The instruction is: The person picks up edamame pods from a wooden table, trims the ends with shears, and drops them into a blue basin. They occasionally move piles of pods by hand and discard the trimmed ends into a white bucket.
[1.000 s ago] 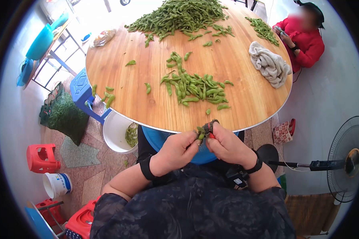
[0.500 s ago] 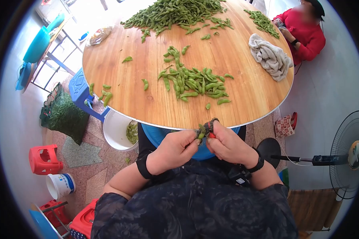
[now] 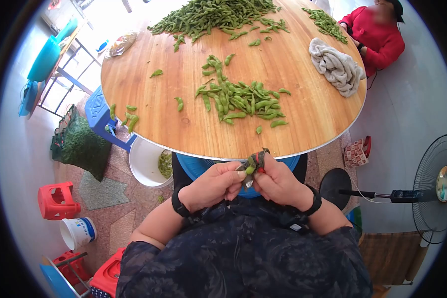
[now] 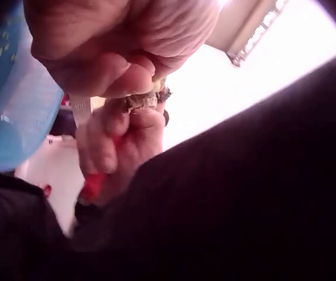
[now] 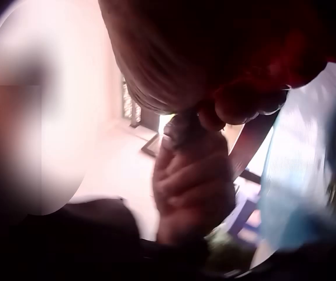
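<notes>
In the head view both hands meet just past the round table's near edge, above a blue basin (image 3: 188, 161). My left hand (image 3: 208, 187) pinches a green soybean pod (image 3: 250, 169) between thumb and fingers. My right hand (image 3: 279, 185) grips the pod's other side, fingers curled and a dark wrapping about the fingertips. A small red patch (image 3: 260, 170) shows by the right fingers. Fingertips of the two hands almost touch in the left wrist view, with a ragged dark wrapping (image 4: 144, 100) between them. The right wrist view is dim and blurred.
On the wooden table (image 3: 154, 114) lie a small pile of pods (image 3: 246, 99), a large heap (image 3: 218, 17) behind it and a crumpled cloth (image 3: 335, 69). A white bucket (image 3: 141, 166) stands at left, a fan (image 3: 434, 188) at right. A person in red (image 3: 380, 42) sits across.
The left hand has turned a little, and its fingers curl lower under the pod. More dark wrapping shows between the hands. The head view has shifted slightly.
</notes>
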`<act>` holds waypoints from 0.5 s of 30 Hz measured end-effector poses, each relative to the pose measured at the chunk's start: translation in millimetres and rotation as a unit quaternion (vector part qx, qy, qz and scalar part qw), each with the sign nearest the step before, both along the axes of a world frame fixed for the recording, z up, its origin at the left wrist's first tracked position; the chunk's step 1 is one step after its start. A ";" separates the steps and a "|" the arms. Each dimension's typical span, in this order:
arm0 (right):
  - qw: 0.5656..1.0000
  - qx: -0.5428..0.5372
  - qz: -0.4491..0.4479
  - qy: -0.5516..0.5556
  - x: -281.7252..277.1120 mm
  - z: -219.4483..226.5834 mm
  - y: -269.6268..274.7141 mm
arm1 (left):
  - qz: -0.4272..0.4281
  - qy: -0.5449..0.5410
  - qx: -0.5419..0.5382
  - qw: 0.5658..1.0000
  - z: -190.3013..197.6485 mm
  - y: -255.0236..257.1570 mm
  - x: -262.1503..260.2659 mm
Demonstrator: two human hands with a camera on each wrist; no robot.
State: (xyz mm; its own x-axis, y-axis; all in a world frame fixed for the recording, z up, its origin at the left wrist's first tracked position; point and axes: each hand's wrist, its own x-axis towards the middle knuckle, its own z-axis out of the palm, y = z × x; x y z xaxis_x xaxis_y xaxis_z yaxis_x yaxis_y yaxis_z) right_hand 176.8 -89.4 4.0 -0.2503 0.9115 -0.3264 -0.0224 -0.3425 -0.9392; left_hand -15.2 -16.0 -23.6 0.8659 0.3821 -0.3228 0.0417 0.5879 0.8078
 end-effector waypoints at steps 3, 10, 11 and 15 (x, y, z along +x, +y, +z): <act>0.839 0.409 0.017 -0.357 -1.5 -11.9 3.8 | -0.014 -0.024 -0.206 0.978 -4.7 3.1 2.9; 0.961 0.219 0.000 -0.171 8.6 -6.0 7.8 | 0.040 0.064 0.255 0.964 -1.4 -4.7 2.6; 0.990 0.100 -0.005 -0.096 8.3 1.3 8.2 | 0.097 0.051 0.451 0.886 -4.3 -7.8 3.1; 0.999 0.009 -0.039 -0.011 -2.0 6.5 7.8 | 0.141 0.091 0.568 0.806 6.2 -11.0 7.2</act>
